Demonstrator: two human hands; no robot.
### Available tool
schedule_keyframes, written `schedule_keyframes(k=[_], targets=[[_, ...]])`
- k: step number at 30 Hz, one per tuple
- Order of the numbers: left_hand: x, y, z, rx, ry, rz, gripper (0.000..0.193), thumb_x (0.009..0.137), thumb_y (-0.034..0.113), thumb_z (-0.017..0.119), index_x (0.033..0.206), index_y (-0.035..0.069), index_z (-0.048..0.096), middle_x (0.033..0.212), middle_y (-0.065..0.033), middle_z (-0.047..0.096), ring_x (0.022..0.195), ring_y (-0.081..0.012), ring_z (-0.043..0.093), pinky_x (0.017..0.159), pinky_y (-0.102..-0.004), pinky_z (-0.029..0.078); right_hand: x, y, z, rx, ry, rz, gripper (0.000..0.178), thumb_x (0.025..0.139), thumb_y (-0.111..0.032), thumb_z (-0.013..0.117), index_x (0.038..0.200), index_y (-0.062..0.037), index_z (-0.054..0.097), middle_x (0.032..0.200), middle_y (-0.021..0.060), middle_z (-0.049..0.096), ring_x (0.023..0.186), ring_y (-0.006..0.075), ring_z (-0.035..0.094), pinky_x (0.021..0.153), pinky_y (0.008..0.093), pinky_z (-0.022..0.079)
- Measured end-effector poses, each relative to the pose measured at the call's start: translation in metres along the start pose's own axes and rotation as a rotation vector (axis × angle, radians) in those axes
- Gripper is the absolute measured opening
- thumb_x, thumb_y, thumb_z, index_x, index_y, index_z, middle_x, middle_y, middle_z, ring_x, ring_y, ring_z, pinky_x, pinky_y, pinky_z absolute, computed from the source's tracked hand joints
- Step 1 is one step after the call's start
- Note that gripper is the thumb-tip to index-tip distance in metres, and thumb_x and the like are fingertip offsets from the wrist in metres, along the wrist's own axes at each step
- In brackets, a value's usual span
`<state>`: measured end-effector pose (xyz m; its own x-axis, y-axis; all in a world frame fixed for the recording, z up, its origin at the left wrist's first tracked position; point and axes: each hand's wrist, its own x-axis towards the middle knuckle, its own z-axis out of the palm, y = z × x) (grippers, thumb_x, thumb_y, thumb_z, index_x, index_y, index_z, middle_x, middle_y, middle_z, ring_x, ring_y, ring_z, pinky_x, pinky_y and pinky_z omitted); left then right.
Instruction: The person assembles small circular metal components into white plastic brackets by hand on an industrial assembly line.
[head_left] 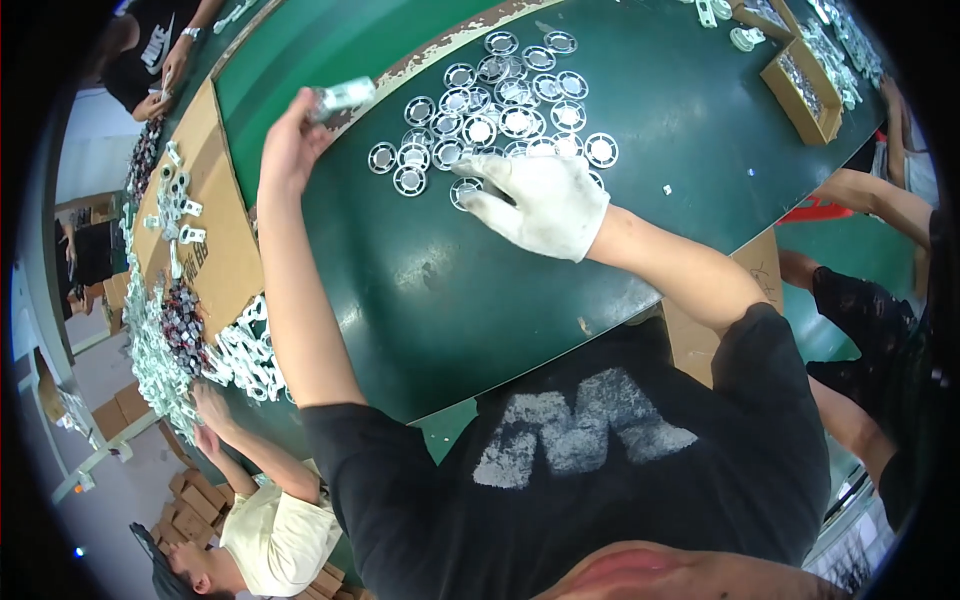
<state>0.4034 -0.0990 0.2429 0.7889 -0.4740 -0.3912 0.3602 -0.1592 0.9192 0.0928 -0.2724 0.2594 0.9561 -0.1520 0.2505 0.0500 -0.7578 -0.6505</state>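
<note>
My bare left hand point(292, 145) is raised over the left side of the green table and closed on a pale plastic part point(346, 96), blurred by motion. On my right hand point(545, 205) is a white glove. Its thumb and forefinger are apart, reaching around a round metal-and-black disc point(465, 192) at the near edge of a pile. Whether the fingertips press on that disc I cannot tell. The pile of similar discs point(517, 122) spreads beyond the glove, and the glove hides some of them.
A cardboard sheet point(222, 200) at the left bears several pale plastic parts. Beside it lie a heap of such parts point(160, 350) and dark small pieces point(183, 325). A cardboard box point(803, 92) stands far right. Co-workers' hands point(212, 412) work around the table.
</note>
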Motion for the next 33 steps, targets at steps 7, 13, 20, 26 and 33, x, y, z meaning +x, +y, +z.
schedule_keyframes(k=[7, 13, 20, 26, 33], targets=[[0.003, -0.015, -0.018, 0.168, 0.205, 0.319, 0.037, 0.102, 0.023, 0.057, 0.131, 0.001, 0.063, 0.125, -0.0145, 0.070, 0.112, -0.0298, 0.069, 0.093, -0.0394, 0.055, 0.006, -0.018, 0.006, 0.090, 0.033, -0.167, 0.025, 0.094, -0.025, 0.066, 0.111, -0.0073, 0.073, 0.096, 0.0147, 0.075, 0.077, 0.0322, 0.074, 0.068, 0.0394, 0.058], [-0.170, -0.057, -0.042, 1.204, 0.576, 0.500, 0.020, 0.091, 0.025, 0.062, 0.103, 0.016, 0.075, 0.105, -0.0100, 0.068, 0.099, -0.0340, 0.067, 0.084, -0.0458, 0.056, 0.002, -0.013, 0.005, 0.175, -0.125, -0.033, 0.025, 0.093, -0.011, 0.068, 0.117, -0.0045, 0.072, 0.104, 0.0202, 0.074, 0.090, 0.0340, 0.073, 0.081, 0.0372, 0.057], [-0.289, -0.128, -0.107, 1.517, 0.793, 0.261, 0.035, 0.084, 0.001, 0.066, 0.118, 0.008, 0.068, 0.124, -0.0161, 0.057, 0.110, -0.0397, 0.054, 0.091, -0.0484, 0.051, -0.005, -0.019, 0.003, 0.168, -0.181, -0.091, 0.024, 0.094, -0.014, 0.068, 0.116, -0.0051, 0.072, 0.105, 0.0170, 0.075, 0.091, 0.0306, 0.074, 0.083, 0.0344, 0.058], [-0.264, -0.115, -0.028, 1.356, 0.506, 0.437, 0.040, 0.081, 0.005, 0.076, 0.119, 0.014, 0.070, 0.112, -0.0162, 0.052, 0.099, -0.0368, 0.053, 0.089, -0.0451, 0.048, -0.011, -0.015, 0.012, 0.090, -0.163, -0.311, 0.028, 0.091, -0.022, 0.068, 0.114, -0.0062, 0.071, 0.104, 0.0128, 0.074, 0.079, 0.0283, 0.071, 0.071, 0.0370, 0.057], [-0.222, -0.074, 0.092, 1.000, 0.066, 0.781, 0.080, 0.068, -0.005, 0.082, 0.141, 0.013, 0.054, 0.120, -0.0116, 0.055, 0.089, -0.0280, 0.064, 0.072, -0.0389, 0.056, -0.007, -0.021, 0.010, -0.047, -0.478, -0.044, 0.042, 0.096, -0.039, 0.063, 0.126, -0.0093, 0.064, 0.094, 0.0158, 0.071, 0.087, 0.0354, 0.070, 0.076, 0.0447, 0.055]])
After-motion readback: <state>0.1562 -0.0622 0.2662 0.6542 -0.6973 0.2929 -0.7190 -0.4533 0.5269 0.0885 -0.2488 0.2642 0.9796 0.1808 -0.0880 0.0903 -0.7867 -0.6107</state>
